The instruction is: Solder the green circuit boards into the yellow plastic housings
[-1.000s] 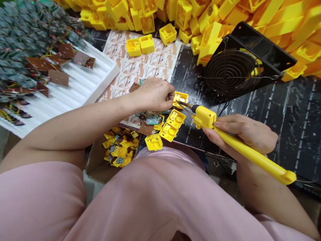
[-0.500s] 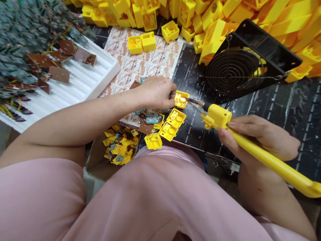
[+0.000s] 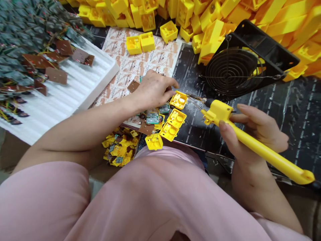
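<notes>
My right hand (image 3: 258,130) is wrapped round the long handle of a yellow soldering gun (image 3: 260,147). Its dark tip and thin feed tube point left, close to the right edge of a small open yellow plastic case (image 3: 179,100). At the case's upper left corner, my left hand (image 3: 155,88) has its thumb and forefinger closed in on the edge. Two more open cases (image 3: 173,125) lie just below, showing round speaker grilles inside. Green circuit boards (image 3: 152,117) with wires sit under and beside my left hand. A tilted yellow case (image 3: 153,142) rests at the table's front edge.
A black fan (image 3: 230,73) with a wire guard stands behind the soldering gun. Yellow housings (image 3: 213,13) are heaped along the back. To the left, a white foam tray (image 3: 82,83) bears many circuit boards. Below the table edge is a box of yellow parts (image 3: 120,147).
My left hand's fingers have loosened from a tighter pinch and shifted slightly. The case has moved a little left, and the soldering gun's tip has drawn back slightly from its inside.
</notes>
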A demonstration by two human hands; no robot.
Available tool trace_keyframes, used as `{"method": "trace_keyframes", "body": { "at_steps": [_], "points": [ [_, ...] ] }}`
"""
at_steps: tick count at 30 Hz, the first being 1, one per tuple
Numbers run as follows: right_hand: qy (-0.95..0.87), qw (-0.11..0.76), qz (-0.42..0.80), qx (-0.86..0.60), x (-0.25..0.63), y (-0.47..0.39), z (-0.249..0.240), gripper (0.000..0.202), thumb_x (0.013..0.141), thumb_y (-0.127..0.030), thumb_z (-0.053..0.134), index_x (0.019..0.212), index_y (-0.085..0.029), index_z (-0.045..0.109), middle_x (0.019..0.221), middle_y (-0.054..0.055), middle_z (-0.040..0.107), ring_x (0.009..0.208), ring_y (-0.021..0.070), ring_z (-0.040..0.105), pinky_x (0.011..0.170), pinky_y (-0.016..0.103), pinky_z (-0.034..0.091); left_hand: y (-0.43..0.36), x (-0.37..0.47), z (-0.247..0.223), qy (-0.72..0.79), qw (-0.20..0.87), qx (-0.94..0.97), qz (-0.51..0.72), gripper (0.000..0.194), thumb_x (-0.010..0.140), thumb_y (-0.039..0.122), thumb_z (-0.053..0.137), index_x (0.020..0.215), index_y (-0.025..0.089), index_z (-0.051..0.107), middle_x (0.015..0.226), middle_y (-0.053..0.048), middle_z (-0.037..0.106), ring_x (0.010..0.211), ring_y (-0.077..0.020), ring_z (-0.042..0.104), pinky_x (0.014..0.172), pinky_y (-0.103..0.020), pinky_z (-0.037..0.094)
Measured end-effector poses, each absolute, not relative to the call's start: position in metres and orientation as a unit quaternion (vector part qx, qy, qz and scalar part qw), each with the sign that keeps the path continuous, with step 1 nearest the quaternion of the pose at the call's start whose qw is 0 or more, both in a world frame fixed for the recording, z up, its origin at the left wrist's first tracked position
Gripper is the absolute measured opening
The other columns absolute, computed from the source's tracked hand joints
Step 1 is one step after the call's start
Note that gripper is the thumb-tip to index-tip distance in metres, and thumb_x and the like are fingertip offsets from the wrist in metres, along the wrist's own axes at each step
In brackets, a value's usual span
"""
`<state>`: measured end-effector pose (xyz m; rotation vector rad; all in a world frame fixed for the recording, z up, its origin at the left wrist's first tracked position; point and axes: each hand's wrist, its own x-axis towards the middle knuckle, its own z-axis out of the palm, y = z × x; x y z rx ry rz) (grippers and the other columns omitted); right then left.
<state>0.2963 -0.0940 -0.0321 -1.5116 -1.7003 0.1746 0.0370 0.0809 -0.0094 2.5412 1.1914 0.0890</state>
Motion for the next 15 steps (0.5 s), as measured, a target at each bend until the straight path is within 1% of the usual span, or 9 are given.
{"method": "trace_keyframes", "body": {
  "at_steps": [3,5,8,10,12,15],
  "points": [
    [-0.658,0.476,0.014,-0.583,0.283,-0.087,-0.037,0.053,0.09,-0.031,0.082,0.14,-0.038,0.064,0.119,0.0,0.079,0.078,0.0202,0.079,0.07,0.035,0.065,0.081,0.039,-0.013,0.429,0.169,0.886,0.038,0.028,0.091,0.027,0.056,0.106,0.023,0.079,0.091,-0.003,0.079,0.099,-0.0241,0.073,0.11,-0.048,0.045],
    [-0.653,0.481,0.015,-0.584,0.274,-0.085,-0.039,0.048,0.091,-0.035,0.081,0.136,-0.034,0.067,0.115,0.0,0.08,0.078,0.0199,0.079,0.07,0.034,0.065,0.08,0.041,-0.014,0.432,0.166,0.886,0.028,0.025,0.089,0.027,0.057,0.098,0.022,0.079,0.091,-0.004,0.078,0.1,-0.0257,0.073,0.109,-0.05,0.045],
    [-0.656,0.468,0.001,-0.592,0.265,-0.084,-0.039,0.032,0.09,-0.035,0.081,0.119,-0.029,0.072,0.098,-0.001,0.081,0.075,0.0191,0.077,0.067,0.033,0.064,0.079,0.045,-0.012,0.433,0.159,0.887,0.022,0.024,0.088,0.028,0.058,0.096,0.02,0.079,0.096,-0.005,0.078,0.107,-0.0283,0.071,0.11,-0.051,0.044],
    [-0.671,0.461,-0.001,-0.581,0.263,-0.084,-0.037,0.022,0.087,-0.031,0.083,0.106,-0.029,0.07,0.09,-0.002,0.08,0.07,0.0181,0.076,0.061,0.031,0.062,0.079,0.046,-0.011,0.428,0.153,0.891,0.02,0.024,0.088,0.028,0.058,0.096,0.02,0.079,0.099,-0.006,0.077,0.113,-0.0302,0.068,0.11,-0.051,0.043],
    [-0.683,0.459,0.013,-0.568,0.261,-0.083,-0.035,0.019,0.087,-0.028,0.083,0.096,-0.029,0.066,0.086,-0.002,0.079,0.068,0.0185,0.076,0.057,0.032,0.06,0.079,0.047,-0.009,0.421,0.149,0.894,0.014,0.023,0.088,0.028,0.058,0.094,0.02,0.079,0.102,-0.007,0.076,0.118,-0.0322,0.065,0.111,-0.052,0.042],
    [-0.699,0.451,0.021,-0.555,0.26,-0.079,-0.031,0.018,0.09,-0.026,0.08,0.093,-0.031,0.063,0.082,-0.001,0.078,0.068,0.0208,0.076,0.057,0.035,0.062,0.08,0.049,-0.006,0.413,0.146,0.899,0.007,0.024,0.087,0.027,0.057,0.092,0.022,0.08,0.104,-0.008,0.076,0.121,-0.0333,0.063,0.11,-0.052,0.041]
  ]
}}
